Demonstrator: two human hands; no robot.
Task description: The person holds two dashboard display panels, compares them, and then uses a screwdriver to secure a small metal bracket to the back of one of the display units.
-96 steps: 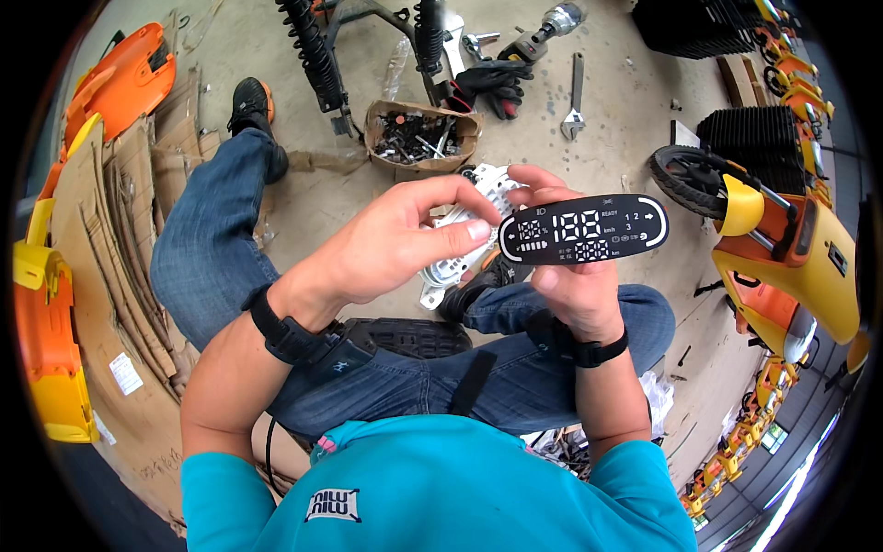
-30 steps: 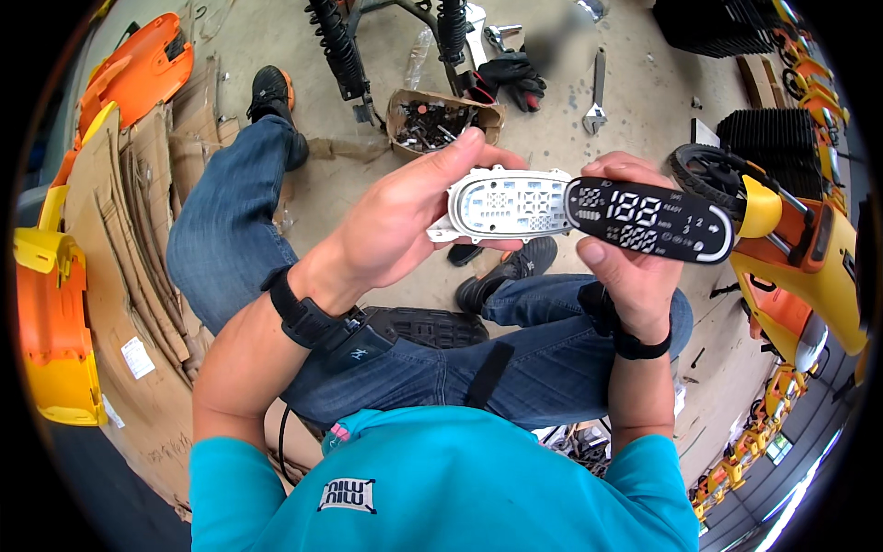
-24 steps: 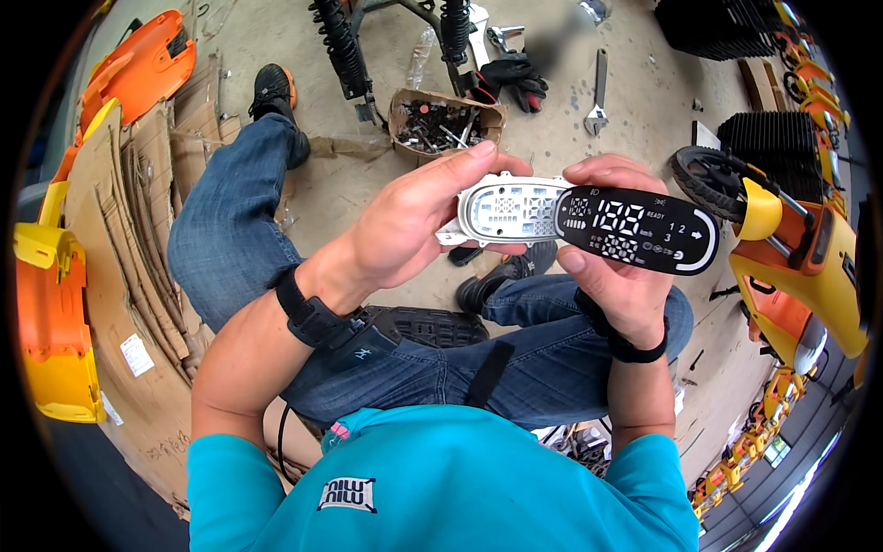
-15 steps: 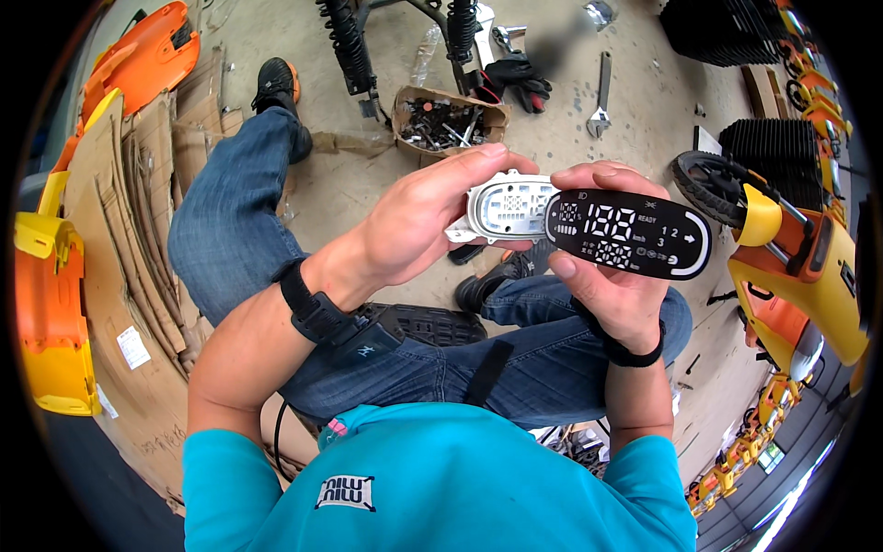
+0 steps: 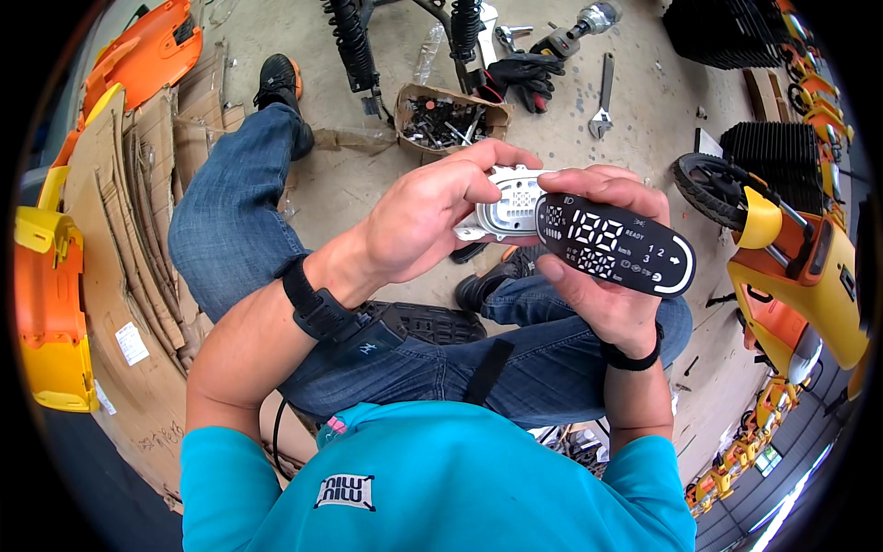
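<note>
A vehicle workshop or assembly hall is indicated. Tools are left directly on the bare concrete floor [image 5: 648, 110]: an adjustable wrench [image 5: 602, 121], a power tool [image 5: 561, 41] and dark work gloves [image 5: 526, 75]. Beside them, a cardboard box [image 5: 499, 118] is filled with small loose metal parts, and a dark frame with coil springs [image 5: 349, 46] is seen standing. At the left, flattened cardboard [image 5: 115, 267] is spread, flanked by orange and yellow body panels [image 5: 57, 317]. At the right, a yellow-and-orange vehicle [image 5: 800, 271], black stacked parts [image 5: 777, 152] and a long row of similar yellow vehicles [image 5: 743, 442] are lined up near a dark ribbed surface [image 5: 800, 488].
</note>
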